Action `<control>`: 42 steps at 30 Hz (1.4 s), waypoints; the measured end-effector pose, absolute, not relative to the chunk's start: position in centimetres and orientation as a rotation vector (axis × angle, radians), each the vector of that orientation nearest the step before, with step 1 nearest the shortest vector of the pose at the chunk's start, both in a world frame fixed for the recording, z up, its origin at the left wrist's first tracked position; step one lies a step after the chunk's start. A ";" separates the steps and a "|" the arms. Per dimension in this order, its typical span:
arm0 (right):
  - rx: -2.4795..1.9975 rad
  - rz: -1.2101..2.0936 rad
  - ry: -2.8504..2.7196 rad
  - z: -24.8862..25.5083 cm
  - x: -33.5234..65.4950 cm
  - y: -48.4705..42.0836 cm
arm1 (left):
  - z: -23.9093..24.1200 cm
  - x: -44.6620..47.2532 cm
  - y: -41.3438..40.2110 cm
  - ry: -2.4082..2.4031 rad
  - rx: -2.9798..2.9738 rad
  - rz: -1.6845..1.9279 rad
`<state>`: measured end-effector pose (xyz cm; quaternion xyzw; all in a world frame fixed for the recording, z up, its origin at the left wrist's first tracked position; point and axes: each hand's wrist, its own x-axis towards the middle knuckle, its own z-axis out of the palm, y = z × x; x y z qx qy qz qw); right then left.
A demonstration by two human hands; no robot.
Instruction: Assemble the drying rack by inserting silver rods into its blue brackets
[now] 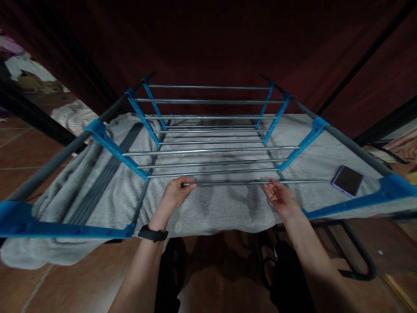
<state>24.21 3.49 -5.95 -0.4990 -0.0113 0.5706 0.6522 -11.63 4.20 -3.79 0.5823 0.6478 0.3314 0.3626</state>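
Note:
A thin metal rod (228, 183) lies level in front of me, held by both hands. My left hand (177, 193) pinches its left end and my right hand (280, 195) grips it near the middle; its right end reaches out past the right hand. A black band sits on my left wrist. Just beyond the rod stands a drying rack (208, 150) with blue plastic joints and several metal rods fitted across it in tiers.
A grey towel (211, 208) covers the surface under the rack. A phone (348, 180) lies on the towel at the right. Dark loose bars (107, 169) lie on the towel at the left. Grey frame tubes (55, 165) run along both sides. Tiled floor lies below.

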 end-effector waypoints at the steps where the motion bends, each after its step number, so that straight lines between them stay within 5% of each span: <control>1: -1.130 1.297 -0.022 -6.0 24.2 3.5 | -3.6 -11.5 4.1 1.646 1.410 0.912; 11: -1.071 1.365 -0.039 -6.1 23.2 3.5 | -2.9 -9.7 4.2 1.346 0.704 1.437; 18: -1.035 1.429 -0.073 -6.7 22.5 3.2 | -2.4 -9.6 4.3 1.127 0.154 1.307; 42: -1.019 1.520 -0.170 -7.5 18.4 2.3 | -5.2 -3.5 2.7 1.183 0.295 1.158</control>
